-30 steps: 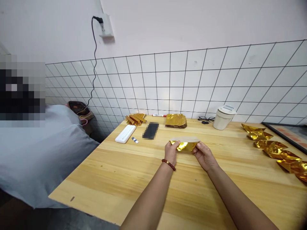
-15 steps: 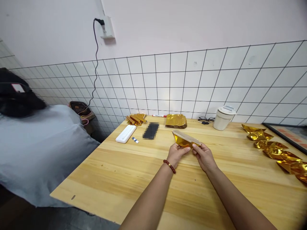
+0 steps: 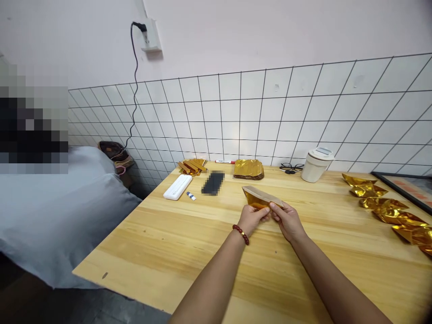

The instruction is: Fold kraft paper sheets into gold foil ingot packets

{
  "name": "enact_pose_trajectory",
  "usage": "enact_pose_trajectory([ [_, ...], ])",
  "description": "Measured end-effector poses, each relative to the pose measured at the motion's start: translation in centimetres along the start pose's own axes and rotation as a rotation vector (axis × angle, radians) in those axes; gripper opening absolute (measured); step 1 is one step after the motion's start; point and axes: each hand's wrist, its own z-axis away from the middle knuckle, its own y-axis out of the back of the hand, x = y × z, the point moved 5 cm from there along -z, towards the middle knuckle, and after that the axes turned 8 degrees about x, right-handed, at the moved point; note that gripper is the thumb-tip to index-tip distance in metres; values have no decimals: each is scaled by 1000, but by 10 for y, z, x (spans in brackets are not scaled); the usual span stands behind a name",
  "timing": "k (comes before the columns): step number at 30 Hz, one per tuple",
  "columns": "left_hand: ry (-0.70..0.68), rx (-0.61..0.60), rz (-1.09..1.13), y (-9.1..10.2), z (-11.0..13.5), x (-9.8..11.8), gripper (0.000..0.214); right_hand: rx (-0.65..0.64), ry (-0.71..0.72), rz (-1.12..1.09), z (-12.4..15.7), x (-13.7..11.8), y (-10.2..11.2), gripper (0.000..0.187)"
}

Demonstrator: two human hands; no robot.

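A folded piece of gold foil paper (image 3: 259,196), shiny outside and dull tan inside, is held above the table between both hands. My left hand (image 3: 252,219), with a red bead bracelet at the wrist, pinches its lower edge near the middle. Close beside it, my right hand (image 3: 286,220) grips the lower right part, thumb on the near side. Fingers behind the paper are hidden. Farther back lies a stack of gold foil sheets (image 3: 249,169). Several finished-looking folded gold foil pieces (image 3: 383,204) sit in a row at the right.
On the wooden table (image 3: 162,252) are gold strips (image 3: 193,166), a white case (image 3: 177,187), a small blue-and-white tube (image 3: 191,195), a blurred dark phone-like object (image 3: 213,183), a marker (image 3: 224,161), glasses (image 3: 291,168), a lidded cup (image 3: 317,164) and a black frame (image 3: 403,193). A person (image 3: 60,216) sits at left.
The paper's top edge has tilted slightly and its front has darkened as both hands shift a little. The view has moved slightly. Both hands keep their hold.
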Motion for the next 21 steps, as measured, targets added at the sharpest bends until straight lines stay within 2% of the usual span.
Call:
enact_pose_trajectory([
  [9, 59, -41, -63, -1, 3, -4, 50, 97, -120, -67, -3, 1, 6, 36],
  [13, 28, -41, -30, -1, 2, -3, 45, 116, -99, -95, -5, -1, 8, 35],
  [17, 47, -10, 212, 6, 2, 11, 47, 179, -73, -136, -7, -2, 13, 34],
  [21, 107, 22, 492, 17, -1, 21, 39, 209, -66, -171, -8, -4, 15, 33],
])
